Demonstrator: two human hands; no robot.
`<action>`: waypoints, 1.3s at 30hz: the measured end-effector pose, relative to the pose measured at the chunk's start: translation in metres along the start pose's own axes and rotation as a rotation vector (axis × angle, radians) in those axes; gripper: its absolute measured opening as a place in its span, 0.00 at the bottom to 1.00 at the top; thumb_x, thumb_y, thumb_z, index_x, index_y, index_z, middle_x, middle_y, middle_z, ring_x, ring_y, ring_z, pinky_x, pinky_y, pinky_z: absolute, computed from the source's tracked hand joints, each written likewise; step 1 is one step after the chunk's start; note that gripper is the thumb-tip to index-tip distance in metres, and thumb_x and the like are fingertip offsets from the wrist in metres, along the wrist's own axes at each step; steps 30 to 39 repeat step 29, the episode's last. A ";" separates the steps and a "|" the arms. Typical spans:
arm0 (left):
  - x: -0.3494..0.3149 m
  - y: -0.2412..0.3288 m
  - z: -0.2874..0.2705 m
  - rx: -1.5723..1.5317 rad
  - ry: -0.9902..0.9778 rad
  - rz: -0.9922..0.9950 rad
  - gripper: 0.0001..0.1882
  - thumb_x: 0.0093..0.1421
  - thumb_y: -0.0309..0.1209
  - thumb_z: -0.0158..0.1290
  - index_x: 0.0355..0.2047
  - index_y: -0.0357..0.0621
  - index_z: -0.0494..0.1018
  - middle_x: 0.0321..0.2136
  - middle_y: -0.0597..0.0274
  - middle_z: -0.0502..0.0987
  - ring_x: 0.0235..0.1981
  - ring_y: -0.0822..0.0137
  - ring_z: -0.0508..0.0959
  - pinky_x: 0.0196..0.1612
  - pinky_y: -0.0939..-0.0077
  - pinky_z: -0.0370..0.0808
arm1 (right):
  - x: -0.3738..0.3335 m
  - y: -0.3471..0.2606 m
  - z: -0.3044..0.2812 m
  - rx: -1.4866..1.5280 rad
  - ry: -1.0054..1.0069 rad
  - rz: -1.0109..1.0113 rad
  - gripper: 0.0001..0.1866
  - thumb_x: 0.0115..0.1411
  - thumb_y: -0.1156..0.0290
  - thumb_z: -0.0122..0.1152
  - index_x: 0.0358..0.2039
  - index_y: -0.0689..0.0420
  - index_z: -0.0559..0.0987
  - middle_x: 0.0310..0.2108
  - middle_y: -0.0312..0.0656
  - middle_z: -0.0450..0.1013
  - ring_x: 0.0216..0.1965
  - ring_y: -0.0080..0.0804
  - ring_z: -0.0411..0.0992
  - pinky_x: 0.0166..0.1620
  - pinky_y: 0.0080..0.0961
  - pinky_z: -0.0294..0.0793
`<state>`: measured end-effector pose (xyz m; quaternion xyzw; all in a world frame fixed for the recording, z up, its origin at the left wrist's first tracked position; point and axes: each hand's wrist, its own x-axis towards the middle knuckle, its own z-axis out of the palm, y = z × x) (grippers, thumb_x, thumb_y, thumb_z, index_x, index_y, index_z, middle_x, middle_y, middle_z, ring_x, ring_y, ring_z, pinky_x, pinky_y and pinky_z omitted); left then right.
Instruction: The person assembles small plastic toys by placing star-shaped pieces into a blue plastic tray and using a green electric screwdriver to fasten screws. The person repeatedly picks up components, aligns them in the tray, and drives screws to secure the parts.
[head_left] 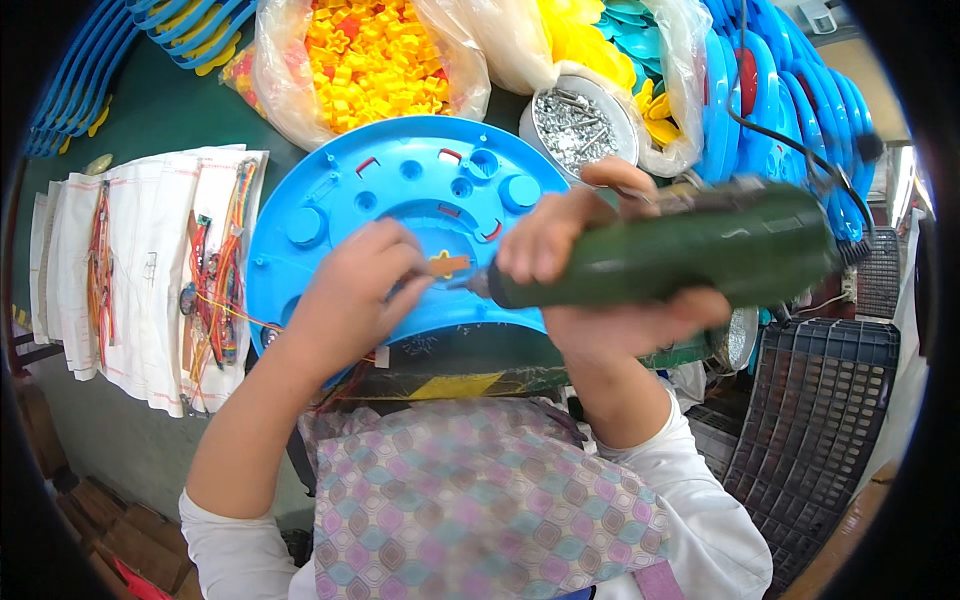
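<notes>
A green electric screwdriver, blurred by motion, lies nearly level in my right hand. My fingers wrap round its front end, and its tip points left over a blue plastic shell. My left hand hovers over the near part of the shell, thumb and forefinger drawn together. Whatever is between those fingertips is too blurred to make out. Just beyond them, a small orange-brown strip and a yellow star-shaped piece sit in the shell, close to the screwdriver's tip.
Behind the shell stand a bag of yellow star pieces and a bowl of screws. White sheets with bundled wires lie at left. Blue plastic parts are stacked far right, above a dark plastic crate. A cable hangs near the screwdriver.
</notes>
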<state>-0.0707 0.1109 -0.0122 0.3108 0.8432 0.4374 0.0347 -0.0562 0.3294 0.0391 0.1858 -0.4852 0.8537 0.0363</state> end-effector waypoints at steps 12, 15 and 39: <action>-0.012 0.039 0.023 0.519 -0.134 0.518 0.04 0.46 0.31 0.55 0.20 0.46 0.75 0.31 0.63 0.69 0.39 0.61 0.72 0.42 0.68 0.71 | -0.079 0.020 -0.014 -0.186 -0.049 -0.089 0.56 0.48 0.22 0.63 0.57 0.61 0.65 0.31 0.45 0.74 0.34 0.39 0.76 0.42 0.38 0.78; -0.014 0.041 0.024 0.531 -0.134 0.486 0.04 0.46 0.31 0.58 0.21 0.46 0.76 0.32 0.62 0.69 0.39 0.60 0.72 0.42 0.66 0.71 | -0.078 0.020 -0.018 -0.170 -0.049 -0.068 0.57 0.47 0.22 0.63 0.58 0.62 0.65 0.34 0.46 0.75 0.36 0.39 0.77 0.45 0.37 0.79; 0.014 0.032 0.001 -0.040 -0.205 0.070 0.13 0.51 0.28 0.68 0.36 0.46 0.79 0.43 0.51 0.75 0.46 0.50 0.75 0.49 0.61 0.73 | -0.039 -0.024 -0.019 0.070 0.076 -0.194 0.59 0.48 0.14 0.50 0.61 0.55 0.67 0.28 0.43 0.74 0.32 0.38 0.75 0.41 0.39 0.77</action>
